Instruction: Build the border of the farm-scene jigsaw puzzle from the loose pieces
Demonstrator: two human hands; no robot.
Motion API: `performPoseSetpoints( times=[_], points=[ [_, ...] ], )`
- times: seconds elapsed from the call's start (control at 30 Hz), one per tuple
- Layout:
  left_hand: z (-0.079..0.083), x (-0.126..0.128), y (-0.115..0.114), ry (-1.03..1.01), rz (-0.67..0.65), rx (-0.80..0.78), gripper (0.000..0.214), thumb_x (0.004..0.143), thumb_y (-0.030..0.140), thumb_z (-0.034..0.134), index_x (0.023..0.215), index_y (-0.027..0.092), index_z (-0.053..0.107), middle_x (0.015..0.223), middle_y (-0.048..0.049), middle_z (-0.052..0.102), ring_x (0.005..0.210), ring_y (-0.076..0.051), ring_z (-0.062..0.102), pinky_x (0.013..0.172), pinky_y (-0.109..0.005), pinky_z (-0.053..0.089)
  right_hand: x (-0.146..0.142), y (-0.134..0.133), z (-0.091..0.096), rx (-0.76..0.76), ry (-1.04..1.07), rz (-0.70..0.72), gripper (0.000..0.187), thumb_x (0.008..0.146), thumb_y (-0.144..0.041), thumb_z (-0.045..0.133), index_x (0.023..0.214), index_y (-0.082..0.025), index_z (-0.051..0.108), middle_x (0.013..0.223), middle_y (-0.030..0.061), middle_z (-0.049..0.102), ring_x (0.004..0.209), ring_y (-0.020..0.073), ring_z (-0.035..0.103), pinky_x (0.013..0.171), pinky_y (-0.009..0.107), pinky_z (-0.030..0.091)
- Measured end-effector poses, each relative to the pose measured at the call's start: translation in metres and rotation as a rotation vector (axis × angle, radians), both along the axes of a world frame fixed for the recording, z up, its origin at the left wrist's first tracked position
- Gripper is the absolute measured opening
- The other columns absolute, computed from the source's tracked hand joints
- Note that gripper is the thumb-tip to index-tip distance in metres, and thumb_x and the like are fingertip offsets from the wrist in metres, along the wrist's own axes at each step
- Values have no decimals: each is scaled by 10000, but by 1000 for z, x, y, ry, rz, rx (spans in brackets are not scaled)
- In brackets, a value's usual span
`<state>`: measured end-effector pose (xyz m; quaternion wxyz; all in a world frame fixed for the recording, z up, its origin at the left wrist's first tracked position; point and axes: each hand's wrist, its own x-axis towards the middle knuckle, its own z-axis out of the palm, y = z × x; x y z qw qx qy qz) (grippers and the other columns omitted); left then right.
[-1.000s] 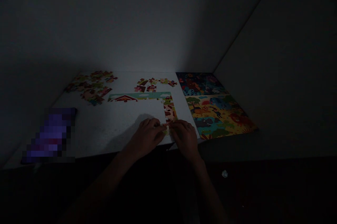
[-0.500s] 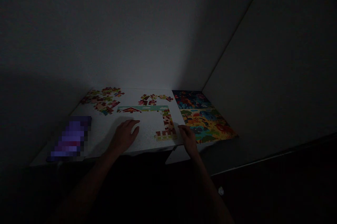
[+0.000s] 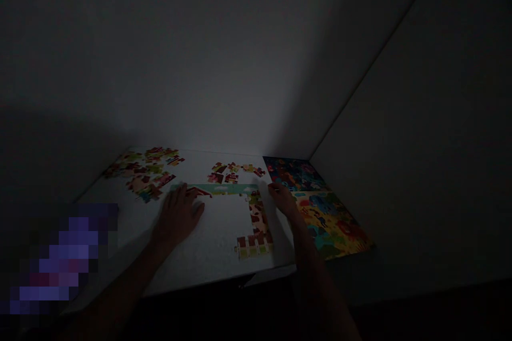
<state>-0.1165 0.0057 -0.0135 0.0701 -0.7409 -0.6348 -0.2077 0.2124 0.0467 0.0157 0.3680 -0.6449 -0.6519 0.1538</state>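
A partly joined jigsaw puzzle (image 3: pixel 259 218) lies on the white table, with a strip along the top, a column down the right and a short fenced piece at the bottom. My left hand (image 3: pixel 178 215) is open, its fingers spread over the left end of the top strip, partly covering a red roof. Beside the top right corner of the puzzle is my right hand (image 3: pixel 285 203), fingers curled in; whether anything is between them is too dark to tell. Several loose puzzle pieces (image 3: pixel 232 176) lie just beyond the top strip.
A heap of loose pieces (image 3: pixel 146 173) lies at the far left of the table (image 3: pixel 212 234). On the right are a dark blue picture (image 3: pixel 298 174) and a yellow animal picture (image 3: pixel 332 218). A blurred purple device (image 3: pixel 68 255) is at the left front. Walls stand behind and to the right.
Both my hands have moved away from me, the left onto the top strip and the right up along the puzzle's right side. The view has tilted, so the table appears lower.
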Motion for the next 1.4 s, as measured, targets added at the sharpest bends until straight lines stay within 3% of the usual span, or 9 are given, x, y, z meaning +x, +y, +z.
performPoseSetpoints(
  times=[0.2,0.37,0.57,0.77,0.97,1.1,1.2,1.3,1.4],
  points=[
    [-7,0,1,40,26,10,457,941,375,403,1283,122,571,1449,-224,468,1370,-382,405,1121,-574,312,-20,91,6,-117,-107,66,228,880,-249,588,1056,-149,691,1078,124,715,963,198,672,848,314,508],
    [-7,3,2,110,55,-31,451,940,336,413,1284,98,582,1448,-222,476,1369,-392,406,1140,-555,296,-49,137,3,-204,-157,220,315,865,-234,631,1167,-161,683,1222,134,667,1037,206,658,917,317,501],
    [-2,3,0,111,51,-71,468,949,343,399,1318,104,558,1438,-194,495,1364,-371,417,1156,-535,294,-73,152,-4,-221,-249,305,475,901,-402,614,1294,-135,618,1337,171,596,1217,260,569,1029,353,425],
    [-3,4,0,82,64,-105,479,953,339,398,1338,91,542,1463,-202,467,1393,-380,378,1164,-540,285,-85,153,-15,-170,-489,292,396,837,-445,676,1105,-155,701,1145,149,693,1191,296,560,1006,369,395],
    [-2,4,0,53,55,-82,455,943,337,415,1314,111,547,1441,-187,494,1379,-369,398,1156,-546,295,-87,151,-12,-226,-294,210,301,714,-354,756,915,-156,651,980,115,696,920,234,626,780,302,450],
    [-1,5,0,29,46,-71,446,931,320,428,1299,99,552,1428,-204,499,1369,-376,403,1148,-558,291,-77,141,15,-169,-51,239,352,712,-203,674,1049,-171,576,821,14,657,709,146,586,622,236,426],
    [0,5,1,9,25,-45,458,927,314,438,1305,77,541,1440,-233,469,1370,-387,394,1145,-574,278,-68,110,46,-138,54,301,423,741,-169,608,1160,-198,556,717,-39,607,604,114,544,561,211,399],
    [3,3,-1,-50,-62,32,463,938,324,424,1312,71,529,1444,-236,460,1369,-378,393,1145,-573,277,-66,45,64,-190,54,391,244,744,-170,620,987,-179,637,698,-15,615,592,107,531,558,214,400],
    [7,6,-14,-160,-246,77,407,968,334,394,1273,120,558,1373,-186,541,1314,-317,467,1108,-507,366,-74,-34,55,-361,164,493,154,819,-264,597,943,-184,643,774,12,666,627,117,559,561,220,422]
  ],
)
